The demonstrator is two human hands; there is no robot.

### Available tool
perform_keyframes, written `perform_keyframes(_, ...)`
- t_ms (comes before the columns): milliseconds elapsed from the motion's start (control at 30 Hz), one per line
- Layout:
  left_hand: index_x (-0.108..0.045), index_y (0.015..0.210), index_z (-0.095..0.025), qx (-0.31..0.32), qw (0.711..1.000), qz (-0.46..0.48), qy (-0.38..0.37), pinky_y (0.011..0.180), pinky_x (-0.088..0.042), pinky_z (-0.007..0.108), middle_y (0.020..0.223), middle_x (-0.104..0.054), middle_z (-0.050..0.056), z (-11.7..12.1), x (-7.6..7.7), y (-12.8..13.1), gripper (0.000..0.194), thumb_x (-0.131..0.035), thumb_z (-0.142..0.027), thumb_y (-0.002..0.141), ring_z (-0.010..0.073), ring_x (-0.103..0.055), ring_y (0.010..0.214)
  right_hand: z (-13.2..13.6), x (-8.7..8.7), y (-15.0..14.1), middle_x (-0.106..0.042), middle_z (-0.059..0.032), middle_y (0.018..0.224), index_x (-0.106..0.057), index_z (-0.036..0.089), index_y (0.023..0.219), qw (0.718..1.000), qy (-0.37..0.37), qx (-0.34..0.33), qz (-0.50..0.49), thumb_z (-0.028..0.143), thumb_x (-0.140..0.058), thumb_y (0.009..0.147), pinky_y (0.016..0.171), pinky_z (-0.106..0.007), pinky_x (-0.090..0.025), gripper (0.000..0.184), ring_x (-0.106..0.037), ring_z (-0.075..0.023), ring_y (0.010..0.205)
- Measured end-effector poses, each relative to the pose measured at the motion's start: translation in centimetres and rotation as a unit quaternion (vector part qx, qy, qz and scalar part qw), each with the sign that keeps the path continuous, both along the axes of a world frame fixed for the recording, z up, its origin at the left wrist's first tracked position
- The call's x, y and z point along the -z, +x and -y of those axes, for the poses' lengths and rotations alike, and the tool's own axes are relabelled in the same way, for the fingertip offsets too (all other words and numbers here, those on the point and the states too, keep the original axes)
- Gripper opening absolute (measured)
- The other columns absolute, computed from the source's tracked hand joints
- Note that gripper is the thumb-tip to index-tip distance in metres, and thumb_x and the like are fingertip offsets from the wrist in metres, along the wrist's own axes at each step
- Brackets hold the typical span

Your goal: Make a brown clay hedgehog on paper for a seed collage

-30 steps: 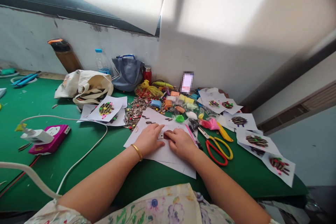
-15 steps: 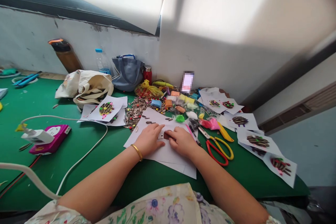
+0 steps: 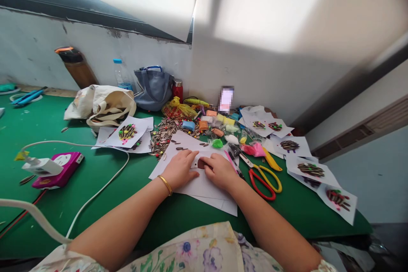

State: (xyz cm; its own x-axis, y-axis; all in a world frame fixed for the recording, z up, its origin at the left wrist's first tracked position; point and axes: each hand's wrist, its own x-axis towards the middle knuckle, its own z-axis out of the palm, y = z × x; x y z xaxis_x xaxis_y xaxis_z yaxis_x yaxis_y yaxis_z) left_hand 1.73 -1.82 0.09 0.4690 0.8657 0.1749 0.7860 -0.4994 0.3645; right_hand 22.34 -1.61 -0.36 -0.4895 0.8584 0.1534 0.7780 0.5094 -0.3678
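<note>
Head view: a small white paper piece bearing a dark brown patch lies near the middle of a large white paper sheet, between both hands; the left hand, with a gold bangle on its wrist, rests on the sheet at the piece's left edge; the right hand lies at the patch's right side, its fingertips touching it; neither grip looks clenched, though I cannot tell whether either pinches anything; so far the piece seems to carry only the patch, with no rows of seeds on it; a few sunflower seeds lie on the sheet beyond the left hand; past the sheet's far edge spread a heap of loose sunflower seeds and packets of coloured modelling clay; just right of the sheet sit red-and-yellow scissors; on the green surface to either side of the sheet lie paper sheets with seed-and-dot figures, which look complete.
</note>
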Motion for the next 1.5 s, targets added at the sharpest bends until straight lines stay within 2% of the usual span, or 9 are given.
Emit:
perform_keyframes(133,-0.046,0.138,-0.015,0.000,1.000,-0.001,0.000,0.105,-0.040,0.043,0.128,-0.056,0.014,0.0,0.1,-0.1,0.072,-0.075,-0.033,0.074,0.0302,-0.050,0.121,-0.3,0.2,0.3,-0.056,-0.0043,0.089,-0.061,0.020,0.126,0.998,-0.013,0.027,-0.046,0.018,-0.051,0.089,0.079,-0.028,-0.038,0.038,-0.051,-0.0179,0.086)
perform_keyframes(267,-0.046,0.138,-0.016,-0.001,1.000,0.001,0.000,0.105,-0.040,0.043,0.129,-0.056,0.014,-0.1,0.1,-0.1,0.072,-0.075,-0.033,0.074,0.0301,-0.050,0.122,-0.2,-0.1,0.3,-0.054,-0.0024,0.084,-0.069,0.023,0.104,0.999,-0.007,-0.006,-0.042,0.016,-0.050,0.089,0.079,-0.028,-0.037,0.025,-0.051,-0.0168,0.083)
perform_keyframes(333,-0.046,0.138,-0.017,-0.001,1.000,0.001,-0.001,0.106,-0.040,0.043,0.129,-0.056,0.013,-0.1,0.1,-0.1,0.072,-0.075,-0.033,0.074,0.0300,-0.050,0.122,0.0,-0.1,0.2,-0.053,-0.0019,0.084,-0.069,0.024,0.101,0.999,0.001,-0.012,-0.032,0.016,-0.051,0.089,0.079,-0.028,-0.037,0.023,-0.050,-0.0166,0.082)
perform_keyframes(533,-0.046,0.138,-0.016,-0.003,1.000,-0.001,-0.004,0.106,-0.039,0.043,0.129,-0.056,0.013,0.0,0.0,0.0,0.071,-0.074,-0.033,0.074,0.0301,-0.050,0.122,0.5,0.2,0.1,-0.052,-0.0033,0.088,-0.065,0.029,0.117,0.999,0.038,-0.019,-0.012,0.020,-0.053,0.089,0.078,-0.029,-0.036,0.031,-0.048,-0.0185,0.086)
perform_keyframes(967,-0.047,0.137,-0.017,-0.004,1.000,0.002,-0.005,0.105,-0.040,0.043,0.128,-0.056,0.013,0.0,0.0,-0.1,0.069,-0.072,-0.032,0.075,0.0299,-0.051,0.121,0.8,-0.1,-0.2,-0.053,-0.0048,0.093,-0.064,0.031,0.123,0.998,0.051,-0.030,0.018,0.024,-0.056,0.089,0.078,-0.030,-0.037,0.036,-0.048,-0.0200,0.089)
perform_keyframes(1233,-0.047,0.137,-0.019,-0.002,1.000,0.004,-0.004,0.105,-0.040,0.043,0.127,-0.056,0.012,-0.1,0.0,-0.1,0.068,-0.072,-0.032,0.075,0.0298,-0.050,0.121,0.9,-0.1,-0.3,-0.054,-0.0054,0.095,-0.059,0.030,0.129,0.998,0.044,-0.004,0.032,0.025,-0.056,0.089,0.078,-0.030,-0.036,0.041,-0.048,-0.0201,0.090)
perform_keyframes(1500,-0.047,0.137,-0.019,0.001,1.000,0.011,-0.004,0.104,-0.041,0.043,0.127,-0.056,0.013,0.0,0.1,-0.2,0.068,-0.072,-0.031,0.075,0.0301,-0.051,0.121,0.8,-0.2,-0.6,-0.055,-0.0058,0.095,-0.059,0.029,0.127,0.999,0.033,0.008,0.041,0.027,-0.057,0.090,0.076,-0.030,-0.036,0.038,-0.048,-0.0206,0.090)
